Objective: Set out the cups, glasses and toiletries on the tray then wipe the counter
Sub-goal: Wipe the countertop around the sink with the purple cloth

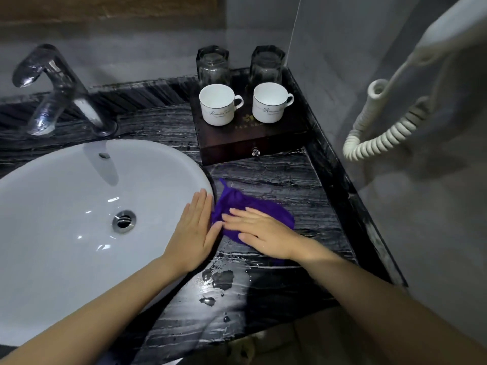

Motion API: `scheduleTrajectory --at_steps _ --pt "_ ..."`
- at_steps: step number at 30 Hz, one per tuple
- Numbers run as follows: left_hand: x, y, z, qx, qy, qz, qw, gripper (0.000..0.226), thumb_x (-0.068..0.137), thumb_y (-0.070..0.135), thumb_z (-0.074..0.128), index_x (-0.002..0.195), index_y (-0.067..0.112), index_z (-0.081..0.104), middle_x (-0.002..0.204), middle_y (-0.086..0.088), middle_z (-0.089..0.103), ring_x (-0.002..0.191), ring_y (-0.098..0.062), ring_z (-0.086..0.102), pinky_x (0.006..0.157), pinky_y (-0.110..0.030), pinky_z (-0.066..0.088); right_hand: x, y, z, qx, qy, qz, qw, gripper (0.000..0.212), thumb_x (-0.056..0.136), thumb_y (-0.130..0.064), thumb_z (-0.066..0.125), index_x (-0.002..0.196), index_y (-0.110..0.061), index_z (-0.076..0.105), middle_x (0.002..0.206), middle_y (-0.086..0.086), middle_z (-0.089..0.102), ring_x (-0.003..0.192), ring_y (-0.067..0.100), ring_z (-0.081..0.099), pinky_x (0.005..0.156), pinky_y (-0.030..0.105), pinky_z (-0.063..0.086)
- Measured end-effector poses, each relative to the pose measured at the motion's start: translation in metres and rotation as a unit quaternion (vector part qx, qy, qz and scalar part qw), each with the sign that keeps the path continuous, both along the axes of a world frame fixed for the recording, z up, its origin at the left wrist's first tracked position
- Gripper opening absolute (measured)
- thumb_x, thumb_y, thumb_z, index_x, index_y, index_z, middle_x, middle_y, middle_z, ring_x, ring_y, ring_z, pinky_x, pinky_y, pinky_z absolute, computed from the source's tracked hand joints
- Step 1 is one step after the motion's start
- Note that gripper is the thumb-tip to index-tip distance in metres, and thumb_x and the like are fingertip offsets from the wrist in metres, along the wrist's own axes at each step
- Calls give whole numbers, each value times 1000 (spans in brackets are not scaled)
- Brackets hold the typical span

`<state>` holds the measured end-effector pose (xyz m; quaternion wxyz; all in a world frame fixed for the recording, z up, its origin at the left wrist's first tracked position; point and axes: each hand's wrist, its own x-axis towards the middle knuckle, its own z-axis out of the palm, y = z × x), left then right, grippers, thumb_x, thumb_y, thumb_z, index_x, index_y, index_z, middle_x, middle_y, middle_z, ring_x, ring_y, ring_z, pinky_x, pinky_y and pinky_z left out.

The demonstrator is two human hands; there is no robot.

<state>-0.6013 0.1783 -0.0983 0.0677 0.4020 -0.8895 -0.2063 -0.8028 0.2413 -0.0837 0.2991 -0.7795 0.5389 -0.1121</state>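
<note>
A: Right, hands?
B: right hand flat, fingers spread, pressing purple cloth on wet black counter; left hand flat, open, empty, on sink rim beside cloth
A: Further back?
B: dark tray in corner, two white cups in front, two glasses upside down behind

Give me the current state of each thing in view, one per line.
Two white ceramic cups: upright, empty, on tray.
Two clear glasses: upside down, behind cups.
Dark wooden tray: drawer closed.
Purple cloth: bunched under right hand.
Left hand: flat, on sink rim.
Black marble counter: wet patches near front.
Chrome tap: no water running.
</note>
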Motion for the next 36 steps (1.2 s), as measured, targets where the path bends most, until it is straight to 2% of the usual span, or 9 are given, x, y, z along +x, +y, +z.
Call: scheduleTrajectory --at_steps 4,8,13,16,21,27,29,32,36 --pt "5 5 -4 -25 -4 -11 1000 80 86 65 -2 143 9 -3 154 -5 -6 145 -20 -4 117 -28 -6 -28 6 0 -41 100 40 993 48 100 -26 33 146 -32 25 157 -14 18 145 4 7 119 28 2" --pt "9 6 -6 -50 -12 -22 998 75 91 60 5 145 8 4 155 -8 0 145 -24 2 117 -28 -6 -51 -7 -6 -75 180 -21 980 51 98 -38 20 148 -34 17 158 -14 9 146 5 0 120 30 -1" --pt "8 7 -4 -58 -9 -16 998 79 89 62 3 146 6 7 154 -7 -1 145 -22 0 117 -26 -7 -76 -27 -10 -94 231 -103 963 58 92 -44 10 148 -33 17 158 -10 11 147 12 5 117 30 -3" --pt "8 7 -4 -63 -18 -20 998 82 88 63 0 146 6 7 154 -7 -3 145 -23 -1 117 -28 -6 -87 -33 -11 -90 239 -149 955 63 88 -46 5 148 -32 17 159 -8 14 148 16 8 118 34 2" --pt "7 7 -2 -67 -23 -16 997 89 84 67 -3 147 6 8 153 -5 -7 144 -19 -6 116 -30 -5 -86 -18 -14 -80 239 -218 943 60 91 -46 8 149 -30 16 159 -7 12 148 17 8 119 36 2" --pt "6 7 0 -69 -27 -15 997 94 82 69 -3 146 2 15 156 -16 7 144 -25 3 117 -35 2 -77 23 -16 -52 220 -267 937 51 101 -37 23 150 -27 11 160 -6 5 148 16 0 120 36 -2" --pt "6 7 1 -70 -31 -15 997 95 81 69 -5 146 3 14 156 -15 7 145 -25 2 117 -36 2 -72 42 -15 -44 219 -272 936 53 99 -42 16 150 -27 9 160 -7 3 148 15 -2 120 35 -4" --pt "6 5 1 -73 -41 -20 996 94 82 69 -2 146 2 12 156 -16 5 145 -27 2 117 -36 2 -61 73 -15 -44 211 -288 933 67 88 -50 -2 150 -26 9 160 -7 3 148 14 -2 119 34 -5" --pt "6 5 -1 -66 -43 -18 997 85 85 60 9 147 2 11 157 -17 5 146 -28 1 119 -39 4 -40 105 -17 -38 213 -349 912 69 86 -48 -5 150 -26 9 160 -7 4 148 14 -2 120 34 -4"
